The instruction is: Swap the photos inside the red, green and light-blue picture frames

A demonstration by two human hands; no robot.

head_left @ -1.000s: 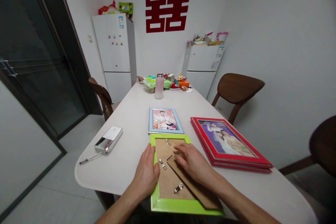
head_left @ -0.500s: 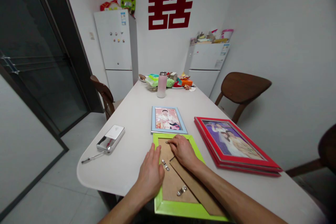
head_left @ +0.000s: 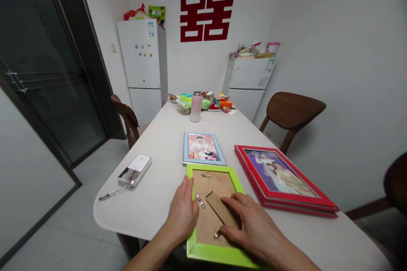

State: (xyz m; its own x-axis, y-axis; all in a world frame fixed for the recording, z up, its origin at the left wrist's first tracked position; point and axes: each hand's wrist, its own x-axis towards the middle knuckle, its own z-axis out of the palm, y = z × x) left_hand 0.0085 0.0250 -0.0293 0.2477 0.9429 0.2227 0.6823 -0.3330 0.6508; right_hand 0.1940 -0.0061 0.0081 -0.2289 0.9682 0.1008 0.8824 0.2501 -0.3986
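Note:
A lime-green picture frame (head_left: 219, 254) lies face down at the table's near edge, its brown backing board (head_left: 219, 178) showing. Along the frame's left side rests my left hand (head_left: 181, 209), fingers straight and together, thumb over the rim. My right hand (head_left: 251, 224) is spread over the brown stand leg (head_left: 219, 207), fingertips on it. Its thumb is by the lower metal clip (head_left: 217, 234), partly covered. Another metal clip (head_left: 200, 201) sits near the left rim, and a small metal piece (head_left: 206, 176) is at the top. The leg's lower end is hidden by my right hand.
Beyond the green frame lies a blue photo frame (head_left: 186, 149). Stacked red photo frames (head_left: 273, 201) are at the right. A silver device (head_left: 135, 172) with a short cable lies left. Farther back stand a pink bottle (head_left: 196, 108) and a pile of packets (head_left: 184, 101).
My right hand has moved from the top metal piece down and toward me, onto the stand leg and lower clip. The top piece is now uncovered. My left hand stays in place.

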